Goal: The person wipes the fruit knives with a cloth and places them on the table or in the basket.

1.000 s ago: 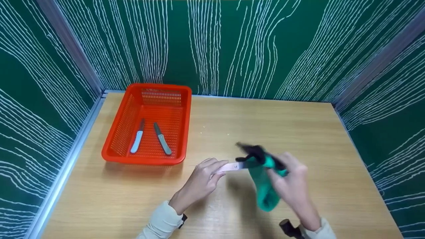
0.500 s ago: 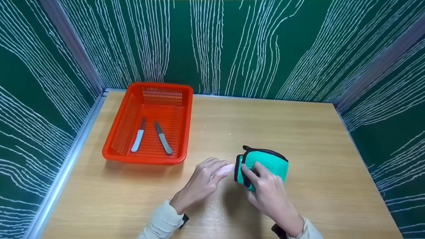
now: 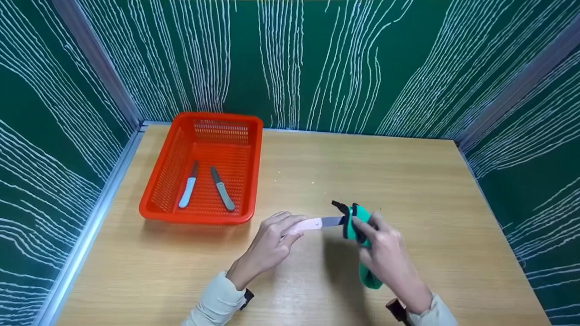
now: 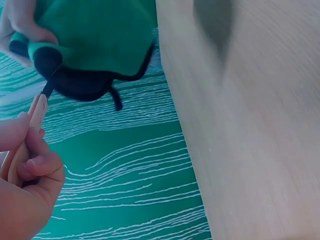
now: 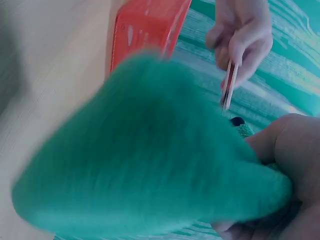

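My left hand (image 3: 267,244) pinches the pale pink handle of a small knife (image 3: 310,223) between thumb and fingers. The knife's grey blade points right, its far end hidden in a green cloth with black edging (image 3: 363,213). My right hand (image 3: 389,253) grips that cloth, folded round the blade, and part of it hangs down below the fingers. In the left wrist view the blade runs into the black edge of the cloth (image 4: 95,45). Most of the right wrist view is filled by the blurred green cloth (image 5: 140,155), with the left hand (image 5: 245,40) beyond it.
A red plastic basket (image 3: 256,181) stands at the back left of the wooden table (image 3: 408,172). Two knives lie in it, one light-handled (image 3: 186,192) and one grey-handled (image 3: 224,195). Small white specks dot the tabletop. Green walls with white lines enclose the table.
The right hand moved left with the cloth up to the knife's handle, then back right, uncovering part of the blade. The left hand keeps its hold, shifting only slightly.
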Available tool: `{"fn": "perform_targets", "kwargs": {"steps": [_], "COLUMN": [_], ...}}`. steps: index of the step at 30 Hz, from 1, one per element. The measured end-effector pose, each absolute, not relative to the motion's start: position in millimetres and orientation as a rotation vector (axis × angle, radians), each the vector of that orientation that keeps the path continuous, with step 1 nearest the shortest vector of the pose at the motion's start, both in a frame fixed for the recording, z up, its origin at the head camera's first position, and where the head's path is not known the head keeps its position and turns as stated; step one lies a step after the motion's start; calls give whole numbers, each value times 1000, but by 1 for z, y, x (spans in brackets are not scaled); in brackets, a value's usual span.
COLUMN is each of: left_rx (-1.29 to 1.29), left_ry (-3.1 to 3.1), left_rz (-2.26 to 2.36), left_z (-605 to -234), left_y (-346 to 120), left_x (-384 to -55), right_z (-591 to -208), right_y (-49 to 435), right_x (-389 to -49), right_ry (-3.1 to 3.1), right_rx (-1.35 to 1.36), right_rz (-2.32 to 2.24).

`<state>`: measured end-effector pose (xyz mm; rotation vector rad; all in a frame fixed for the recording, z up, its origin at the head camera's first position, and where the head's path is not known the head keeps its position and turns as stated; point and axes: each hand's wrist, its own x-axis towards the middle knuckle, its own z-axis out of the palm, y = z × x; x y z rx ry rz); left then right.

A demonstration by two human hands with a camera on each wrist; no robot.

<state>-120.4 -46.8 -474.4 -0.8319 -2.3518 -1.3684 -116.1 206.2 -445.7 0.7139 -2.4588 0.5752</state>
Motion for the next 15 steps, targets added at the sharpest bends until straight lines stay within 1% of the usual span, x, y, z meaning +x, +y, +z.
{"fn": "perform_targets", "kwargs": {"steps": [7, 15], "left_rx": [-797, -732], "left_ry": [-2383, -2457], "left_rz": [-1363, -1414], "left_z": [-472, -476], "left_y": [-52, -54], "left_x": [-122, -121], "right_z": [-450, -440], "right_y": [233, 249], "right_x": [-127, -129], "right_ry": [-2403, -2320], "right_rx": [510, 264], "right_rz": [801, 978]}}
